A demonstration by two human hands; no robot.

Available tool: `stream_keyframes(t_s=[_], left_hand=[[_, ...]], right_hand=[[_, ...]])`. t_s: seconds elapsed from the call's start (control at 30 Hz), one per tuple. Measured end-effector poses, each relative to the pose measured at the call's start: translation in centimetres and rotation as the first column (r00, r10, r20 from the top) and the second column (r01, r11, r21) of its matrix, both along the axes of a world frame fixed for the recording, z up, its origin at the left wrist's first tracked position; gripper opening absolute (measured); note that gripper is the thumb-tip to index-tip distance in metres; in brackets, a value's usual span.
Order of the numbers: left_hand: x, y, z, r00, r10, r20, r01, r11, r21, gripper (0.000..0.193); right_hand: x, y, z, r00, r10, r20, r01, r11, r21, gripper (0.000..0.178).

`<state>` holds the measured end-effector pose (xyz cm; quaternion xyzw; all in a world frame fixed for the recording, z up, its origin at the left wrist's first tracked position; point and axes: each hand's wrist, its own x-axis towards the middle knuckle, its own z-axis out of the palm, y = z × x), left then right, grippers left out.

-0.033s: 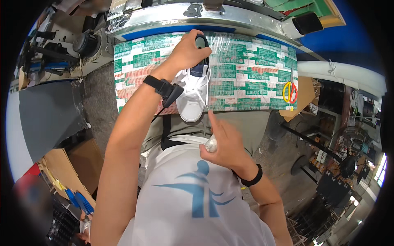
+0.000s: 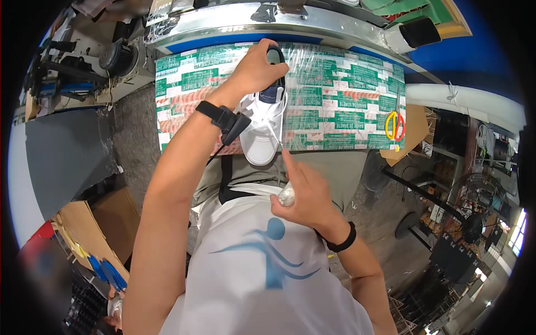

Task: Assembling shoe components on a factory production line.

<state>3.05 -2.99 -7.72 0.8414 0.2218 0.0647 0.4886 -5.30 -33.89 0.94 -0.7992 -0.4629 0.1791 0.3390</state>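
Note:
A white sneaker [image 2: 260,147] with a dark navy collar and tongue rests on the tape-covered work surface [image 2: 340,120], its toe toward me. My left hand [image 2: 257,70] is closed on the sneaker's heel and collar, thumb on the right side. White laces [image 2: 265,114] lie loosely across the upper. In front of my shirt, my right hand [image 2: 307,192] is closed around a slim tool with a rounded whitish handle [image 2: 286,195]. Its index finger points along the tool toward the sneaker's right side. The thin tip appears beside a lace there; whether it touches is unclear.
Scissors [image 2: 395,127] with yellow and red handles lie at the work surface's right end. Behind it runs a metal rail [image 2: 223,27]. A machine with a dark motor [image 2: 117,60] stands left, a cardboard box [image 2: 92,231] lower left, and a black-based stand [image 2: 410,224] right.

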Motion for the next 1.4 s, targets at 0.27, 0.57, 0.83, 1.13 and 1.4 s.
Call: stream_keyframes(t_s=[0.27, 0.57, 0.83, 1.13, 1.4], left_hand=[[0.0, 0.1, 0.6, 0.996, -0.029, -0.087, 0.017, 0.991, -0.132, 0.082], [0.0, 0.3, 0.7, 0.99, -0.027, -0.135, 0.014, 0.995, -0.096, 0.082], [0.2, 0.0, 1.1, 0.993, -0.01, -0.119, 0.006, 0.999, -0.033, 0.08], [0.5, -0.6, 0.6, 0.996, 0.04, -0.075, -0.037, 0.998, 0.043, 0.069], [-0.2, 0.4, 0.3, 0.997, -0.045, -0.068, 0.04, 0.997, -0.068, 0.076]], right_hand=[[3.8, 7.3, -2.8, 0.957, 0.013, 0.29, -0.063, 0.985, 0.163, 0.103], [-0.2, 7.8, -1.0, 0.998, -0.056, -0.018, 0.058, 0.993, 0.099, 0.095], [1.9, 5.0, -1.8, 0.998, 0.026, 0.059, -0.032, 0.993, 0.111, 0.102], [0.8, 8.7, -3.9, 0.994, -0.057, 0.098, 0.044, 0.99, 0.132, 0.1], [0.5, 2.3, -1.5, 0.998, 0.015, -0.069, -0.005, 0.99, 0.141, 0.095]])
